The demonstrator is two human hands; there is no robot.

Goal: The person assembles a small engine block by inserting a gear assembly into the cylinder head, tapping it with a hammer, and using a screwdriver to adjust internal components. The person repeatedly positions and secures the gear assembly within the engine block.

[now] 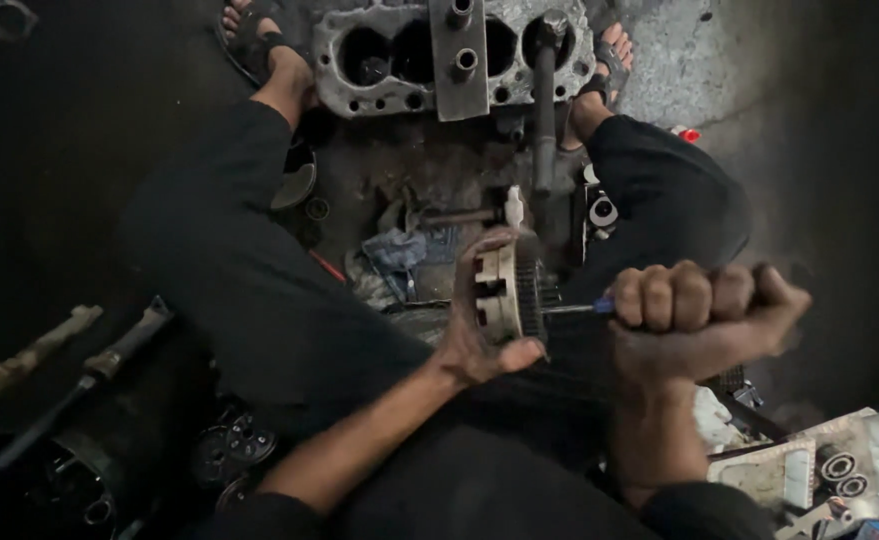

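Observation:
My left hand point(474, 335) grips a round toothed metal gear part point(507, 290), pale on its face with dark teeth along the rim, held upright over my lap. My right hand point(704, 310) is closed in a fist around a tool handle; a thin dark shaft point(571, 310) with a blue collar runs from the fist to the gear's rim. Both hands sit between my knees, above my dark trousers.
A grey engine block point(454, 55) with round bores lies on the floor between my sandalled feet, a long bar point(544, 110) resting on it. Blue rag point(396, 250) and small parts lie below it. Bearings on a tray point(839, 470) sit lower right; shafts point(69, 350) lie at left.

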